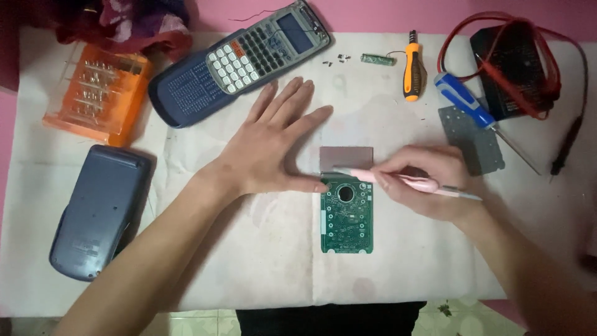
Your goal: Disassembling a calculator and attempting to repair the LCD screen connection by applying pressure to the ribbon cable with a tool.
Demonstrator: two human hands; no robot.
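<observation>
Right now the flat, open left hand [273, 146] pins the green rectangular circuit board [347, 216] just below its thumb; the right hand [429, 180] grips a pink craft knife [404, 182], blade at the board's near top edge.

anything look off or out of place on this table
Mostly a calculator in pieces: the green circuit board lies bare under the left hand and the pink tool in the right hand, and a few tiny screws lie loose near the top edge. The orange bit case sits askew.
</observation>
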